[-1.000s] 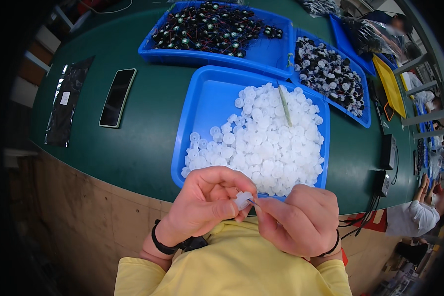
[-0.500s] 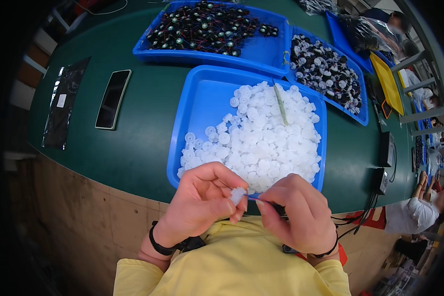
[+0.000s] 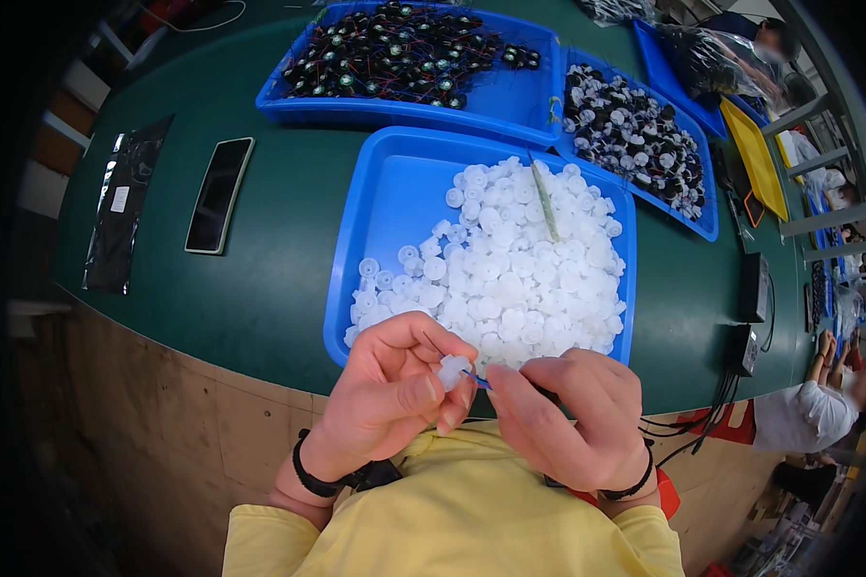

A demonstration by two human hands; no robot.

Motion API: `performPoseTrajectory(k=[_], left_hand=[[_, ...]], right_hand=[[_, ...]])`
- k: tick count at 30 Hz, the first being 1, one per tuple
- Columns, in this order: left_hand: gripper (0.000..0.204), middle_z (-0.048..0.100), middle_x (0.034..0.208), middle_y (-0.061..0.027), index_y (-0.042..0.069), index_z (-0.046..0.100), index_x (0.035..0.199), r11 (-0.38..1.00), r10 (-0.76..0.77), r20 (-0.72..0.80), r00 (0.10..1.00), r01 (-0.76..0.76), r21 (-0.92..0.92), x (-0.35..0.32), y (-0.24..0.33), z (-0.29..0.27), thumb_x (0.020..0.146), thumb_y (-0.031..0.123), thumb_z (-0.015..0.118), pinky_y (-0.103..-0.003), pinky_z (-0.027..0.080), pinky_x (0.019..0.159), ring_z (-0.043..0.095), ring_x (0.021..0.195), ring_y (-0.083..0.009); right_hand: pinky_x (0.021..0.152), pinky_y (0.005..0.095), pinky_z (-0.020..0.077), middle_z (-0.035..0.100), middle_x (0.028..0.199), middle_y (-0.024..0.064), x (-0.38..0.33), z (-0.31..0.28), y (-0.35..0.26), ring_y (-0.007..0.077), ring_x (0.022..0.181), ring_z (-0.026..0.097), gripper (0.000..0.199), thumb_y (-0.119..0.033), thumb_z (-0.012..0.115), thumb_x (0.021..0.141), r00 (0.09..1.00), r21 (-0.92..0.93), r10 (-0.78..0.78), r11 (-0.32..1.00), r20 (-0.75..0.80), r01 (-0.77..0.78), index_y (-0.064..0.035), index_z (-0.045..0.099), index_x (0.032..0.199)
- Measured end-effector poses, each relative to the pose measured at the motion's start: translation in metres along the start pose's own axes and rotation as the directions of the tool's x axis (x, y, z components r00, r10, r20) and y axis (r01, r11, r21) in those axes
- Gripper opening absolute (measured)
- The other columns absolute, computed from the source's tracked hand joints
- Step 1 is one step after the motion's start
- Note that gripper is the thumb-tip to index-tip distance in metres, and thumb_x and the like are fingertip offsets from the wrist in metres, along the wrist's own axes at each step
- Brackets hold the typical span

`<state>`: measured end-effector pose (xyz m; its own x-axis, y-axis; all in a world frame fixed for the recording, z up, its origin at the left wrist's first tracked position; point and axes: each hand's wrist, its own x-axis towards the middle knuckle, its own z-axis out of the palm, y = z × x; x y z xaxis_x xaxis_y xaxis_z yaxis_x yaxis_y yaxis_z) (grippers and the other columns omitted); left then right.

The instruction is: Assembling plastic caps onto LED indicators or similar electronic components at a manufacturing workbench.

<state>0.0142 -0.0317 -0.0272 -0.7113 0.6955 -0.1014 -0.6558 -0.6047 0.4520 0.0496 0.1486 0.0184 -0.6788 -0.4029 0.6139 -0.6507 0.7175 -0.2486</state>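
My left hand (image 3: 390, 389) pinches a small white plastic cap (image 3: 452, 372) between thumb and fingers, just in front of the tray's near edge. A blue wire (image 3: 478, 381) runs from the cap to my right hand (image 3: 577, 413), whose thumb and fingertips are closed on it. A thin dark strand pokes out on the other side of the cap, by my left fingers. Something dark shows under my right fingers, mostly hidden. Beyond both hands, a blue tray (image 3: 364, 207) holds a heap of similar white caps (image 3: 529, 279), with a thin green strip (image 3: 546, 202) lying on top.
At the back stands a blue tray (image 3: 515, 96) of black parts with wires. Right of it, another blue tray (image 3: 707, 207) holds black-and-white parts. A phone (image 3: 219, 197) and a black plastic bag (image 3: 125, 207) lie left. Black boxes (image 3: 752, 288) with cables sit right. Other people work farther right.
My right hand has moved slightly left, closer to the cap, shortening the gap between my hands. The cap has shifted a little left, and more of the dark strand shows beside it.
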Motion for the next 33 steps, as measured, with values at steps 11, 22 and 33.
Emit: performPoseTrajectory(k=[11, 22, 33], left_hand=[[0.027, 0.057, 0.078, -0.0115, -0.004, 0.051, 0.105, 0.999, -0.015, -0.040, 0.999, 0.017, 0.052, 0.000, 0.002, 0.002, 0.084, 0.013, 0.059, -0.025, 0.042, 0.058, 0.052, 0.063, -0.0148], [0.026, 0.058, 0.079, -0.0105, -0.004, 0.052, 0.104, 0.998, 0.040, -0.093, 0.995, -0.036, 0.044, 0.001, -0.001, 0.003, 0.084, 0.010, 0.060, -0.025, 0.044, 0.059, 0.054, 0.066, -0.0136], [0.028, 0.057, 0.085, -0.0090, -0.005, 0.051, 0.104, 0.996, 0.044, -0.056, 0.997, -0.039, 0.077, 0.002, -0.002, 0.004, 0.083, 0.011, 0.061, -0.026, 0.043, 0.059, 0.054, 0.069, -0.0142]], right_hand=[[0.039, 0.0249, 0.0346, 0.045, 0.064, 0.0025, 0.002, 0.007, -0.001, 0.0146, 0.049, 0.046, 0.021, -0.003, 0.066, 0.064, 0.984, 0.142, 0.178, 0.975, -0.026, -0.172, -0.0003, 0.060, 0.084], [0.038, 0.0234, 0.0319, 0.040, 0.061, 0.0013, 0.000, 0.009, -0.002, 0.0126, 0.048, 0.043, 0.024, -0.004, 0.063, 0.059, 0.997, -0.075, 0.041, 0.997, 0.058, -0.036, 0.0011, 0.060, 0.082], [0.036, 0.0224, 0.0294, 0.038, 0.059, 0.0011, 0.001, 0.016, -0.002, 0.0120, 0.046, 0.041, 0.022, -0.003, 0.060, 0.057, 0.995, -0.044, 0.065, 0.997, -0.081, -0.069, 0.0033, 0.058, 0.078]])
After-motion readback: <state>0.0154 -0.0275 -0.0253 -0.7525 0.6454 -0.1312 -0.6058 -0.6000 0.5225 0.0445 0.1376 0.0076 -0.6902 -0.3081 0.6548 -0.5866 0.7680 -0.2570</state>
